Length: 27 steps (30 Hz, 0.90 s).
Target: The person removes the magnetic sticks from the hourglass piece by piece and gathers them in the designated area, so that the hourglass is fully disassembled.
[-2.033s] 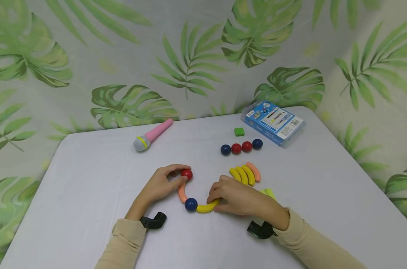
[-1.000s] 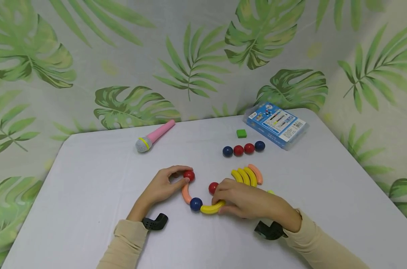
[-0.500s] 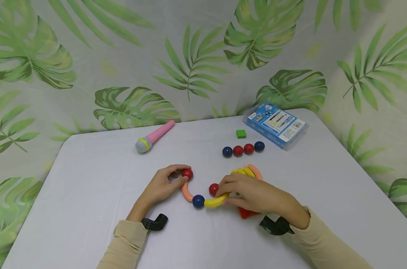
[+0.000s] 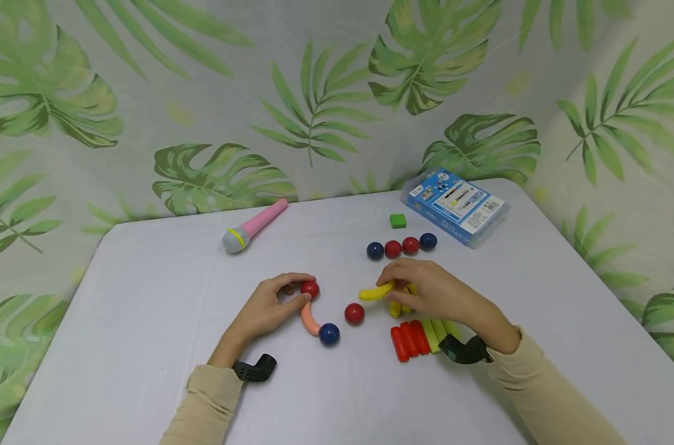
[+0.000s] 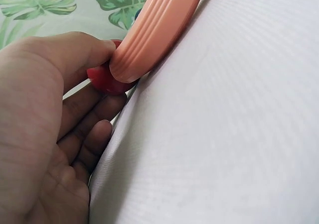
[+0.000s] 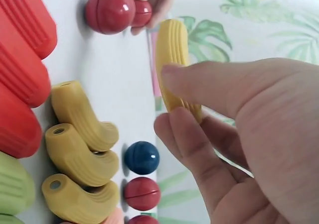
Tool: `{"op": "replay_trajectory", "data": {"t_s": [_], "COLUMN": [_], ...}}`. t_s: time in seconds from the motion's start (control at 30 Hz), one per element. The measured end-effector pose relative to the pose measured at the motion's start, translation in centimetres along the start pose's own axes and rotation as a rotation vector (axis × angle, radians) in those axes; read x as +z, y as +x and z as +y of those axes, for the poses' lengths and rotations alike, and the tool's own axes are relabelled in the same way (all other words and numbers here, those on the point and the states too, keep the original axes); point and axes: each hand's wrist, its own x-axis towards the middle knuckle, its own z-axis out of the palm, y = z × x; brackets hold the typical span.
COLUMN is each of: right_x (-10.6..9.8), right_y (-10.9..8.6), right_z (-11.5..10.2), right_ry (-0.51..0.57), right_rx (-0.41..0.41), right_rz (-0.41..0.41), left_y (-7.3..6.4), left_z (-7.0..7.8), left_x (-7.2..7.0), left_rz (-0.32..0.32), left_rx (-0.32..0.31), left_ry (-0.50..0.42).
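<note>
My left hand (image 4: 271, 303) grips a red ball (image 4: 310, 288) between thumb and fingers. An orange curved stick (image 4: 308, 318) with ribbed sides runs from that ball toward me, and a dark blue ball (image 4: 329, 334) sits at its near end. Between thumb and fingertips, my right hand (image 4: 434, 293) pinches a yellow curved stick (image 4: 373, 293); the right wrist view shows the stick (image 6: 172, 50) raised above the tabletop. A loose red ball (image 4: 354, 313) lies between the two hands. Below the right hand, several yellow curved sticks (image 6: 82, 157) lie side by side, partly hidden in the head view.
Straight red sticks (image 4: 409, 341) and light green sticks (image 4: 434, 334) lie near the right wrist. Beyond stand a row of blue and red balls (image 4: 392, 249), a green block (image 4: 397, 220) and a blue box (image 4: 456, 207). A pink toy microphone (image 4: 253, 225) lies at back left.
The yellow curved stick has come away from the blue ball and moved back and right with my right hand, uncovering the loose red ball and red sticks. The left hand has stayed nearly still.
</note>
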Motion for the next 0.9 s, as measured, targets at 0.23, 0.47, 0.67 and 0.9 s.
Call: {"op": "replay_trajectory", "data": {"t_s": [0.23,0.47,0.67,0.9], "right_x": [0.3,0.6,0.9,1.5], "right_y": [0.3,0.5,0.6,0.8], "right_z": [0.0,-0.1,-0.1,0.1], "right_ry": [-0.001,0.072,0.101,0.061], "right_rx": [0.020,0.039,0.020,0.016], "right_rz": [0.032,0.005,-0.002,-0.009], "left_y": [0.0,0.1,0.1,0.0], "left_z": [0.1,0.2,0.1,0.1], "left_x": [-0.1,-0.1,-0.1,-0.1], "left_rz": [-0.002,-0.010,-0.008,-0.004], "left_rx": [-0.002,-0.006,-0.008,-0.005], "left_ry": [0.006,0.016,0.017,0.014]}}
